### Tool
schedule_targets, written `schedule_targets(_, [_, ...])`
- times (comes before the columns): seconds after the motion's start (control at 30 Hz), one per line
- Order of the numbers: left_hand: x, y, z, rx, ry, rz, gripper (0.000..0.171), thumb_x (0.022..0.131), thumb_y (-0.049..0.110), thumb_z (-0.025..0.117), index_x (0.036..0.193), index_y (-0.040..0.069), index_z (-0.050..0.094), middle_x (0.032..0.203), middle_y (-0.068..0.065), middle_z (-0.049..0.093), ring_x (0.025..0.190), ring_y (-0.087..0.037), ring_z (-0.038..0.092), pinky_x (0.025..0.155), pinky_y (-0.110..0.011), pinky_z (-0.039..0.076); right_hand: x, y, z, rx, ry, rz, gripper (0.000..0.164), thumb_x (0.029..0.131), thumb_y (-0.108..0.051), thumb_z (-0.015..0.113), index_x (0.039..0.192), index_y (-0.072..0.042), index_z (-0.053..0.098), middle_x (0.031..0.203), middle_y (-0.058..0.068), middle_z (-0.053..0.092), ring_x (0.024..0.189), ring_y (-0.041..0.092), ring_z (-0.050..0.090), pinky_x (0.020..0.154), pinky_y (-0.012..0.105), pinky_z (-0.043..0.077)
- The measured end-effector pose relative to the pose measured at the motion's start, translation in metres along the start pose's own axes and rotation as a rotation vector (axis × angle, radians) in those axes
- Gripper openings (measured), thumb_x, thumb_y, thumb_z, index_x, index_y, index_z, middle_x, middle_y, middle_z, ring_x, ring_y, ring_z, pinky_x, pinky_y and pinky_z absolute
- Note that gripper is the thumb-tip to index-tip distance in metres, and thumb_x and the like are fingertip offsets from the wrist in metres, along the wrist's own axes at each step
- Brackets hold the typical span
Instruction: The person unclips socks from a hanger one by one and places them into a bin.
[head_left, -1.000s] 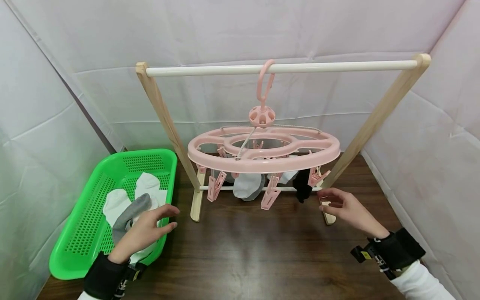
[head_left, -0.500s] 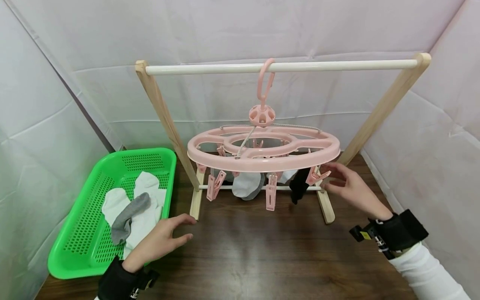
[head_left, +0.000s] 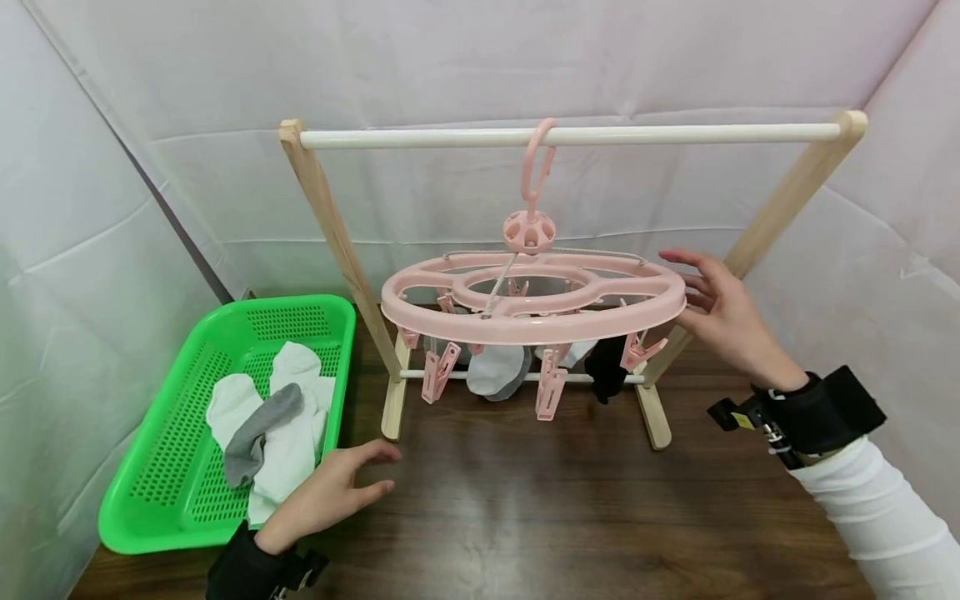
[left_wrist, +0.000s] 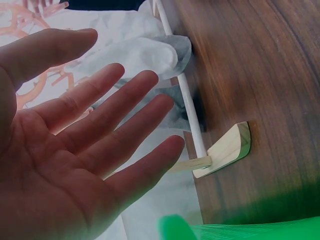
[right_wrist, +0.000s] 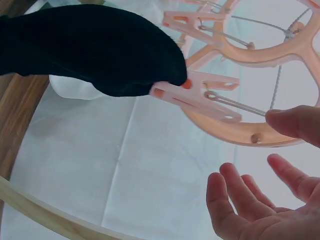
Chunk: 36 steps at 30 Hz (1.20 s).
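Observation:
A pink clip hanger [head_left: 525, 332] hangs by its hook from the white bar [head_left: 675, 134] of a wooden rack. My right hand [head_left: 723, 312] is at the ring's right edge, fingers spread and loosely bent. In the right wrist view its thumb overlaps the ring, and the fingers hold nothing. Close by, a pink clip [right_wrist: 192, 102] grips a black sock [right_wrist: 115, 50]. A white-and-grey sock [head_left: 495, 371] hangs nearer the middle. My left hand [head_left: 330, 492] hovers by the basket's right side, palm bare and fingers apart in the left wrist view.
The green basket [head_left: 161, 475] on the left holds white socks [head_left: 288, 450] and a grey sock [head_left: 258, 433]. Slanted wooden legs [head_left: 795, 196] flank the hanger. Bare pink clips [head_left: 551, 393] dangle at its front. White sheeting [head_left: 465, 75] encloses the brown tabletop [head_left: 517, 517].
My right hand has risen from beside the black sock to the ring's right edge. The left hand has moved right and toward me from over the basket. The front clip has swung slightly.

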<state>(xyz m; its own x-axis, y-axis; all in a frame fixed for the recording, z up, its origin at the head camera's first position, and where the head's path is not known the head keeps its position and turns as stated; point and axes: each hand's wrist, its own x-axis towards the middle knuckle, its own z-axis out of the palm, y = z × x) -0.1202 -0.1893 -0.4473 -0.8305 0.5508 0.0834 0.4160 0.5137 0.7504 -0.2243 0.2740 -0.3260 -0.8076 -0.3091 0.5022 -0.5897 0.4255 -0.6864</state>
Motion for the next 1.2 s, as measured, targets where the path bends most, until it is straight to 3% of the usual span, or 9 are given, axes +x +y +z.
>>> schedule_targets(0.37, [-0.001,0.001,0.008,-0.020,-0.022,-0.035,0.026,0.094,0.014,0.065,0.119,0.009,0.059,0.119,-0.007,0.062,0.111,-0.030,0.059,0.092,-0.036,0.047,0.004,-0.012,0.002,-0.007,-0.001,-0.057,0.041,0.087,0.016,0.058,0.127,0.010,0.050,0.125,0.005,0.051,0.114,0.006,0.053,0.094,0.019,0.042])
schedule_targets(0.5, [0.000,0.002,0.010,-0.037,-0.033,-0.024,0.026,0.095,0.017,0.064,0.119,0.008,0.060,0.117,-0.008,0.063,0.110,-0.032,0.059,0.091,-0.036,0.048,0.003,-0.015,0.003,-0.033,0.006,-0.083,0.040,0.084,0.019,0.059,0.123,0.010,0.053,0.121,0.009,0.054,0.111,0.007,0.054,0.092,0.019,0.043])
schedule_targets(0.97, [0.002,0.005,0.013,-0.078,-0.077,-0.056,0.025,0.095,0.016,0.063,0.118,0.006,0.060,0.117,-0.011,0.063,0.111,-0.036,0.059,0.090,-0.039,0.048,-0.016,-0.030,0.003,-0.161,0.017,-0.189,0.043,0.075,0.025,0.066,0.113,0.005,0.059,0.116,0.010,0.058,0.114,0.007,0.049,0.093,0.021,0.042])
schedule_targets(1.2, [0.002,0.003,0.016,-0.099,-0.087,-0.067,0.025,0.095,0.013,0.063,0.119,0.006,0.060,0.118,-0.012,0.062,0.111,-0.038,0.058,0.091,-0.040,0.048,-0.024,-0.038,0.008,-0.170,0.031,-0.243,0.049,0.067,0.030,0.068,0.109,0.005,0.060,0.111,0.011,0.060,0.111,0.007,0.051,0.094,0.021,0.041])
